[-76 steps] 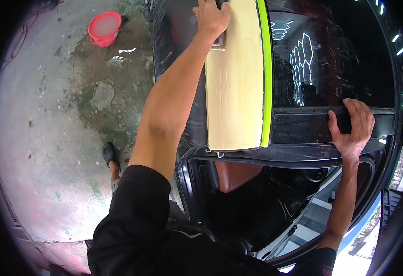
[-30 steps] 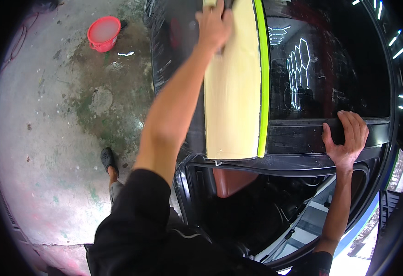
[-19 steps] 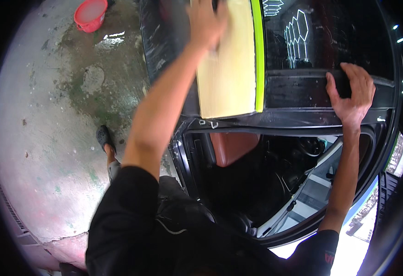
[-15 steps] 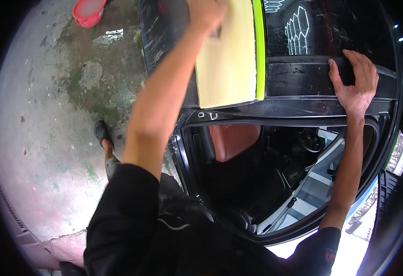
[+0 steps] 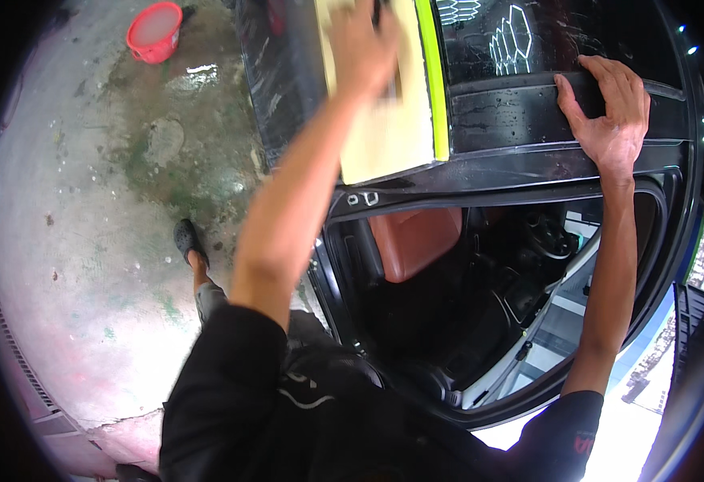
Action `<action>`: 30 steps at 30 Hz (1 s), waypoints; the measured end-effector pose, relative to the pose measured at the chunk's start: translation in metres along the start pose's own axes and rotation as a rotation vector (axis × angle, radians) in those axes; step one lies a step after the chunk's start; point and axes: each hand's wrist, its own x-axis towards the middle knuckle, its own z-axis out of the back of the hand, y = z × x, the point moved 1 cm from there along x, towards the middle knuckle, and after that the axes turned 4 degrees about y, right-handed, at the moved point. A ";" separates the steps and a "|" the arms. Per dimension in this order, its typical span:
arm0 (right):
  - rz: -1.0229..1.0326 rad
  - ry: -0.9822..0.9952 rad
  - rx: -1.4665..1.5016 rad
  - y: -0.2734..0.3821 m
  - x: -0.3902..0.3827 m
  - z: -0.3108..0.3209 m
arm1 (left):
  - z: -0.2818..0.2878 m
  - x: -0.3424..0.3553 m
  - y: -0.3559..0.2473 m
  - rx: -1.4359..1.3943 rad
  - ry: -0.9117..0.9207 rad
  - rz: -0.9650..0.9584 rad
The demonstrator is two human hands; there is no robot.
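My left hand (image 5: 360,55), smeared by motion, is closed over a flat greyish-brown block (image 5: 393,87) on a cream-coloured panel (image 5: 380,145) of the car's roof. The block's kind is too blurred to make out. A lime-green strip (image 5: 435,88) runs along the panel's right edge. My right hand (image 5: 615,112) lies on the black car roof (image 5: 500,112) with thumb and fingers spread, holding nothing. Water drops and streaks show on the black surface near it.
Below the roof, an open door frame (image 5: 480,198) gives onto a brown seat (image 5: 420,241) and a steering wheel (image 5: 548,234). On the wet, stained concrete floor (image 5: 87,265) stands a red bucket (image 5: 155,36) of cloudy water. A foot in a dark clog (image 5: 187,237) is at left.
My left hand has slid a little nearer along the cream panel with the block. My right hand stays spread on the roof. The whole view has shifted slightly.
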 end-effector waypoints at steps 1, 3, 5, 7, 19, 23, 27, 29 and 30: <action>-0.001 -0.003 -0.004 -0.001 0.002 0.000 | -0.026 -0.038 0.045 0.210 -0.123 -0.191; -0.032 0.008 -0.005 -0.003 -0.002 0.001 | -0.034 -0.147 0.043 0.171 -0.027 -0.219; -0.023 0.000 0.004 -0.002 -0.003 0.001 | -0.034 -0.172 0.032 0.122 -0.130 -0.294; -0.003 -0.024 -0.002 -0.005 -0.003 0.000 | -0.045 -0.102 0.031 0.143 -0.122 -0.218; -0.013 -0.018 0.034 -0.003 -0.002 0.002 | -0.047 -0.156 0.033 0.135 -0.136 -0.318; -0.047 0.005 0.064 0.001 0.007 0.005 | -0.046 0.039 0.025 0.178 -0.226 -0.250; -0.045 0.017 0.094 0.007 0.013 0.003 | -0.026 0.107 0.025 0.281 -0.157 -0.214; -0.072 0.046 0.062 0.005 0.007 0.006 | -0.040 0.018 0.024 0.186 -0.068 -0.183; -0.087 0.059 0.057 0.003 0.004 0.009 | -0.040 -0.041 0.017 0.189 -0.001 -0.137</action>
